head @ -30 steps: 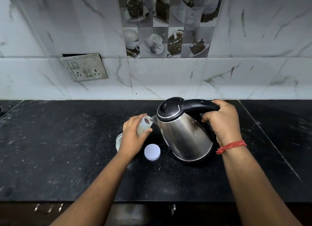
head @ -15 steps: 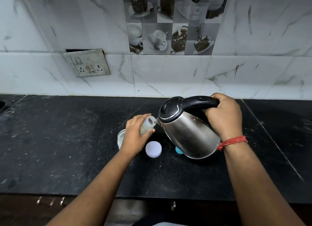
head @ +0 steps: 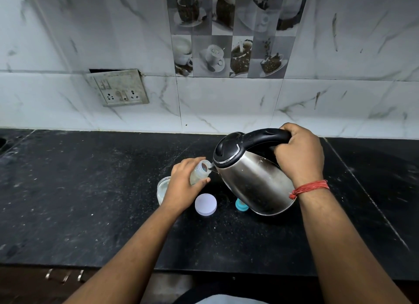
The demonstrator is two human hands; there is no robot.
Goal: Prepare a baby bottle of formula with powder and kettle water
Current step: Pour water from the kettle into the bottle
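Observation:
My right hand [head: 299, 155] grips the black handle of a steel kettle [head: 251, 181], which is lifted and tipped left. Its spout meets the open mouth of a clear baby bottle [head: 200, 171] that my left hand [head: 184, 185] holds tilted toward it. A thin stream of water runs from the spout into the bottle. Behind my left hand stands a clear jar [head: 163, 188], partly hidden. Its white round lid [head: 205, 204] lies flat on the black counter [head: 90, 190]. A teal bottle cap [head: 239, 204] peeks out under the kettle.
A marble-tiled wall with a socket plate [head: 118, 88] rises behind the counter. A seam in the counter [head: 362, 197] runs diagonally on the right. The counter's front edge is near my body, with drawer handles [head: 64, 275] below at left.
The kettle has been lifted off the counter and tipped further left toward the bottle, uncovering the teal cap beneath it. My left hand keeps the bottle at the spout.

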